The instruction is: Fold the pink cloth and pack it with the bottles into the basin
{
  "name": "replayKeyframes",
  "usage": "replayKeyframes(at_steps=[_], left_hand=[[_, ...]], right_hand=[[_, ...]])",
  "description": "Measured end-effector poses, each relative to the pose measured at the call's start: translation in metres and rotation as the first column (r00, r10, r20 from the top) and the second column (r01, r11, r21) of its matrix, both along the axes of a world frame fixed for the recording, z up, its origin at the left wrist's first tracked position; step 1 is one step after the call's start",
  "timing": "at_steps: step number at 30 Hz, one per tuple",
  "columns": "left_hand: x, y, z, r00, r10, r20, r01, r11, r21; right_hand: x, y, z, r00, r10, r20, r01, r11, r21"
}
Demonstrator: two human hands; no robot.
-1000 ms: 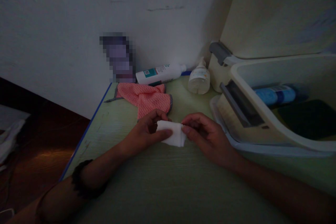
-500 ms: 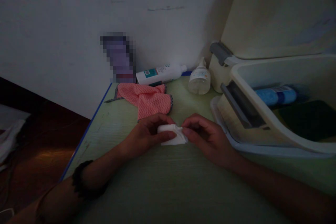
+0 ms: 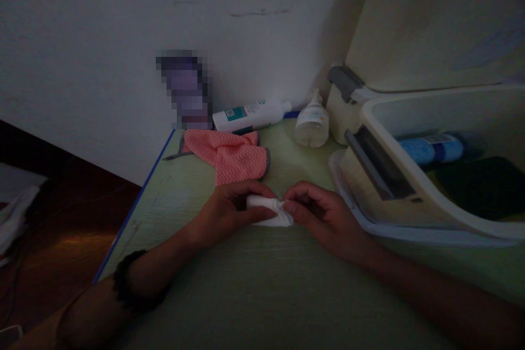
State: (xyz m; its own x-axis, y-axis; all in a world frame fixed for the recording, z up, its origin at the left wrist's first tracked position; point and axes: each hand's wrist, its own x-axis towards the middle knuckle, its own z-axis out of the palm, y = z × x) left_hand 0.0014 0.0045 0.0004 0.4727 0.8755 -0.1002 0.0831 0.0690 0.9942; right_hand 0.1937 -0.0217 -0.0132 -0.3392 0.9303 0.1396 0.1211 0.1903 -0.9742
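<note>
A small white roll of soft material [image 3: 264, 204], tissue or bandage, I cannot tell which, is held low over the green tabletop [image 3: 254, 290]. My left hand [image 3: 229, 208] is closed around its left part, thumb on the near side and fingers behind. With thumb and fingertips pinched together, my right hand [image 3: 322, 219] grips its crumpled right end. Just beyond my left hand lies a rumpled pink cloth [image 3: 238, 158] with a dark checked edge.
A white bottle [image 3: 250, 116] lies by the wall, beside a clear squeeze bottle [image 3: 312, 124] standing upright. A blurred-out upright object [image 3: 186, 90] leans at the back left corner. At right, an open cream bin [image 3: 369, 112] contains a blue item [image 3: 430, 149] and a dark green pad [image 3: 484, 186].
My right fingertips have shifted slightly on the right end of the white roll, and my left fingers reach a little further over it. Everything else stays put.
</note>
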Motion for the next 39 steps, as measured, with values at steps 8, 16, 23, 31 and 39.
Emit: replayKeyframes(at_steps=[8,16,23,31,39], left_hand=[[-0.0015,0.0004,-0.0029,0.999,0.022,-0.038,-0.021,0.999,0.04],[-0.0009,0.0012,-0.0015,0.997,0.024,-0.066,-0.021,0.999,0.049],[-0.0013,0.0012,-0.0036,0.995,0.04,-0.088,-0.032,0.996,0.085],[-0.002,0.0004,-0.0016,0.987,0.081,-0.137,-0.062,0.989,0.137],[-0.0025,-0.0002,-0.0036,0.991,0.052,-0.127,-0.036,0.992,0.121]], right_hand=[[0.0022,0.0004,0.0007,0.994,-0.05,0.093,0.041,0.994,0.102],[0.0045,0.0027,0.0043,0.983,-0.088,0.16,0.045,0.966,0.255],[0.0043,0.0028,0.0041,0.982,-0.067,0.176,0.02,0.967,0.252],[0.0007,-0.0001,-0.0021,0.98,-0.138,0.144,0.117,0.983,0.143],[0.0017,0.002,0.0015,0.982,-0.109,0.154,0.061,0.956,0.286]])
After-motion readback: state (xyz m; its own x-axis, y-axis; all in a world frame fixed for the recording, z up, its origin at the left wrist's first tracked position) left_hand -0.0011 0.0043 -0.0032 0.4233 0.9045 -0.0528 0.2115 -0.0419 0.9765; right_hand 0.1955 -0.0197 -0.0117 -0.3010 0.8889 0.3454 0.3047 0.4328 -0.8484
